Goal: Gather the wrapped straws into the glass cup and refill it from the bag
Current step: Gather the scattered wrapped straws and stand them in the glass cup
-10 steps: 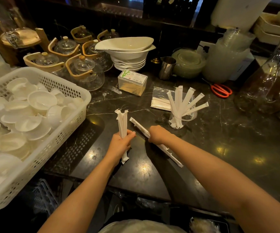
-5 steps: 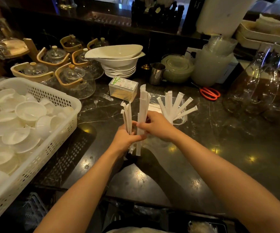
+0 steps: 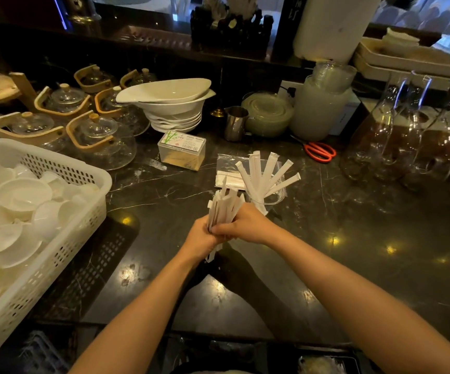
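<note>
1. At the bottom of the frame two bare forearms reach up from the lower corners and meet at the centre over the dark marble counter [image 3: 380, 238].
2. The left hand [image 3: 201, 240] is curled around the lower part of a bundle of wrapped straws [image 3: 225, 205]; the right hand [image 3: 246, 225] is closed on the same bundle from the right, its fingers pressed against the left hand. The bundle stands nearly upright, tops fanned a little, with a few ends poking out below the hands.
3. Just above and right of the hands stands the glass cup [image 3: 269, 197], with more wrapped straws [image 3: 265, 174] spread in it like a fan.
4. Behind the cup lies the clear bag [image 3: 228, 168], flat on the counter, with white straws inside.
5. At the left edge sits a white basket [image 3: 56, 255] full of small white dishes.
6. Further up: a small labelled box [image 3: 182, 149], red scissors [image 3: 319, 151], a steel jug [image 3: 235, 122], stacked white bowls [image 3: 170, 103].
7. At upper left stand glass teapots [image 3: 102, 141] with wooden handles; at right, glass carafes [image 3: 407, 130].
</note>
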A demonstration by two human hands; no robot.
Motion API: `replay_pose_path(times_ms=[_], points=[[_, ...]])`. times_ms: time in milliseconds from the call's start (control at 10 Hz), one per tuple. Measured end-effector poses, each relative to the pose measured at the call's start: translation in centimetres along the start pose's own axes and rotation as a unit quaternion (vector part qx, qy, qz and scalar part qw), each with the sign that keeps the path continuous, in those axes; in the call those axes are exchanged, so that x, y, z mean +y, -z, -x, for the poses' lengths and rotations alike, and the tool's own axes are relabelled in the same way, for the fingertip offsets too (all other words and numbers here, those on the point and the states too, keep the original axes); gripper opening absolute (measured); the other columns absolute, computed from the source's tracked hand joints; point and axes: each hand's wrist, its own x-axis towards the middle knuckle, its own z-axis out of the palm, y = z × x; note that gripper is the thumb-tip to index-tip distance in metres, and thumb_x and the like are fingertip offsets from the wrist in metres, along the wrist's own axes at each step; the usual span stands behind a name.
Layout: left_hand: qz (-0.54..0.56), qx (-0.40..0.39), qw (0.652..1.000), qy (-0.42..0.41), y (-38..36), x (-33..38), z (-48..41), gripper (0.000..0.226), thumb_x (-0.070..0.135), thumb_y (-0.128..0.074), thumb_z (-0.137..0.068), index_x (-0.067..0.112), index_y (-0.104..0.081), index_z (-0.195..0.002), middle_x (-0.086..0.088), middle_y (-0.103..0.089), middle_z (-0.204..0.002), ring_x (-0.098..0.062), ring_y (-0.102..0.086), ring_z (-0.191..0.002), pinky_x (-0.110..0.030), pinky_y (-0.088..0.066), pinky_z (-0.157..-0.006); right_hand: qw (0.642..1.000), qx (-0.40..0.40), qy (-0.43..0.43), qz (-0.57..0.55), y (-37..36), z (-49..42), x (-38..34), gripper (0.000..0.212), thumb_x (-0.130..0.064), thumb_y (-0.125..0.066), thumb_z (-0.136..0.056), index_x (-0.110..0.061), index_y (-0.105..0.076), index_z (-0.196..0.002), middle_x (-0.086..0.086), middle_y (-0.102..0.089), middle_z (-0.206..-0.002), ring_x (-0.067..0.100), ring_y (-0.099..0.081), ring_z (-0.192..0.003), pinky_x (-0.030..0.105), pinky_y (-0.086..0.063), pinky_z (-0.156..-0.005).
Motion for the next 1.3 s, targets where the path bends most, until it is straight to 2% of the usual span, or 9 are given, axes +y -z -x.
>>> replay_pose_path(times_ms=[200, 300, 500, 600, 700, 900, 1000, 1100, 1300], points=[[-0.045, -0.015, 0.999, 0.002, -1.0, -0.5, -0.1, 0.031, -0.004, -0.057, -0.079, 0.027, -0.057, -0.078, 0.008, -0.057, -0.077, -0.004, -0.056, -0.074, -0.005, -0.049, -0.057, 0.997, 0.049, 0.055, -0.02, -0.1, 0.5, -0.2, 0.032, -0.02, -0.077, -0.067, -0.001, -0.06, -0.087, -0.001, -0.052, -0.078, 0.013, -0.052, -0.076, 0.023, -0.045, -0.066], [-0.068, -0.035, 0.997, -0.002, -0.8, -0.7, 0.0, 0.028, -0.001, -0.056, -0.08, 0.027, -0.056, -0.082, 0.009, -0.057, -0.08, -0.003, -0.056, -0.078, -0.007, -0.05, -0.061, 0.994, 0.041, 0.036, -0.096, -0.4, 0.8, -0.1, 0.028, -0.013, -0.075, -0.068, -0.002, -0.059, -0.088, 0.002, -0.058, -0.077, 0.013, -0.058, -0.076, 0.031, -0.051, -0.074], [-0.044, -0.014, 0.999, -0.002, -1.0, -1.2, 0.7, 0.026, 0.0, -0.052, -0.084, 0.025, -0.052, -0.091, 0.007, -0.053, -0.088, -0.009, -0.055, -0.087, -0.013, -0.05, -0.061, 0.977, 0.05, 0.019, -0.208, -1.7, 0.4, 0.6, 0.026, -0.003, -0.074, -0.068, 0.0, -0.063, -0.092, -0.009, -0.062, -0.077, -0.009, -0.06, -0.069, 0.007, -0.047, -0.069], [-0.009, -0.001, 0.999, 0.03, -0.4, -1.2, 1.2, 0.036, -0.005, -0.062, -0.075, 0.009, -0.055, -0.107, 0.003, -0.053, -0.096, -0.005, -0.053, -0.088, -0.006, -0.049, -0.062, 0.971, 0.046, 0.011, -0.236, -2.1, 0.3, 0.5, 0.021, -0.004, -0.073, -0.068, -0.012, -0.062, -0.085, -0.006, -0.064, -0.078, -0.003, -0.061, -0.071, 0.005, -0.047, -0.067], [0.013, 0.003, 1.0, 0.009, -0.5, -1.3, 1.0, 0.038, -0.006, -0.06, -0.076, 0.03, -0.056, -0.086, 0.006, -0.06, -0.097, 0.001, -0.053, -0.09, -0.002, -0.048, -0.063, 0.967, 0.051, 0.014, -0.25, -2.3, 0.2, 0.1, 0.017, -0.009, -0.07, -0.073, -0.021, -0.058, -0.074, -0.003, -0.062, -0.074, 0.001, -0.06, -0.069, 0.01, -0.048, -0.065], [-0.014, 0.017, 0.999, -0.035, -1.0, 0.1, 0.3, 0.039, 0.004, -0.047, -0.088, 0.043, -0.048, -0.088, 0.017, -0.054, -0.093, 0.005, -0.051, -0.09, -0.003, -0.047, -0.068, 0.961, 0.085, 0.032, -0.262, -2.1, -0.1, -0.3, 0.017, -0.014, -0.068, -0.077, -0.023, -0.054, -0.072, 0.004, -0.059, -0.077, 0.015, -0.058, -0.076, 0.028, -0.048, -0.076], [-0.018, 0.018, 0.999, -0.025, -0.9, 0.2, 0.5, 0.032, 0.002, -0.045, -0.088, 0.03, -0.053, -0.101, 0.006, -0.056, -0.107, -0.005, -0.053, -0.1, -0.012, -0.05, -0.079, 0.961, 0.079, 0.046, -0.261, -2.0, -0.1, -0.2, 0.021, -0.01, -0.071, -0.072, -0.022, -0.055, -0.077, -0.001, -0.06, -0.076, 0.006, -0.059, -0.072, 0.02, -0.05, -0.072], [-0.037, 0.008, 0.999, -0.026, -0.9, 0.1, 0.8, 0.035, 0.0, -0.048, -0.086, 0.033, -0.051, -0.098, 0.012, -0.055, -0.098, -0.004, -0.052, -0.093, -0.009, -0.05, -0.071, 0.959, 0.075, 0.043, -0.27, -2.3, 0.1, 0.1, 0.027, -0.006, -0.073, -0.069, -0.02, -0.056, -0.084, 0.002, -0.062, -0.079, 0.011, -0.06, -0.077, 0.023, -0.051, -0.074], [-0.01, 0.006, 1.0, -0.026, -0.7, -0.1, 0.8, 0.037, 0.001, -0.05, -0.086, 0.038, -0.049, -0.089, 0.014, -0.055, -0.093, 0.0, -0.054, -0.089, -0.005, -0.049, -0.068, 0.965, 0.066, 0.034, -0.253, -2.8, -0.1, -0.1, 0.01, -0.009, -0.066, -0.077, -0.01, -0.058, -0.083, -0.004, -0.057, -0.069, 0.004, -0.055, -0.066, 0.004, -0.042, -0.061]])
